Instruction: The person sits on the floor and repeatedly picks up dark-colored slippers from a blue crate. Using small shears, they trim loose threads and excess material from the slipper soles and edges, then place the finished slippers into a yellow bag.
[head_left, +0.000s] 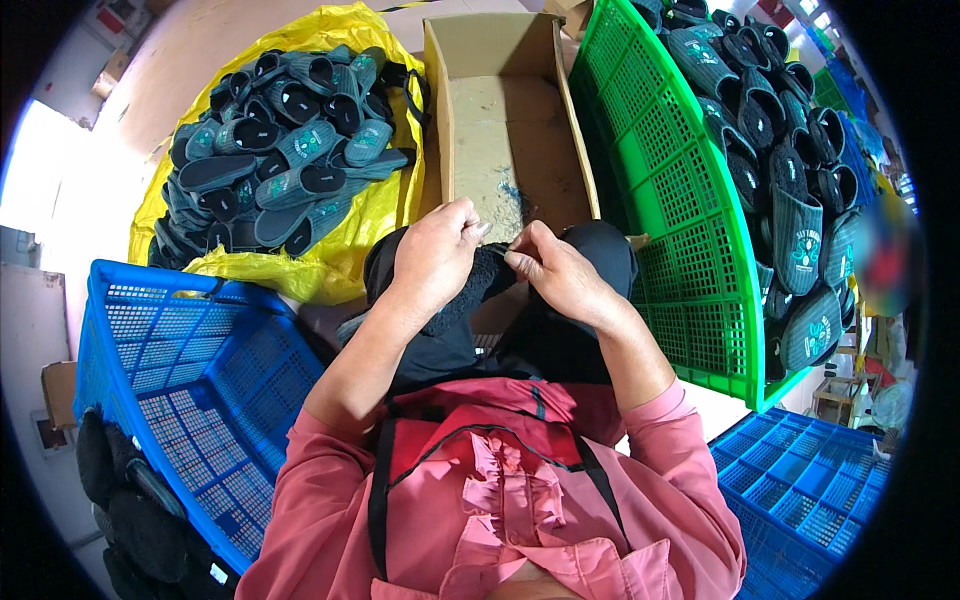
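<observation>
Both hands are raised close together above my lap, with a small gap between the fingertips. My left hand is closed, thumb and fingers pinched together. My right hand is also closed in a pinch, turned toward the left one. Whatever is between the fingertips is too small to name. Just under them, across my dark trousers, lies a black fleecy piece that looks like a slipper, partly covered by my left hand and wrist.
An open cardboard box stands ahead. To its left a yellow sack holds a heap of grey-green slippers. A green crate stands at right, with more slippers beyond its wall. Blue crates flank me; black slippers lie at lower left.
</observation>
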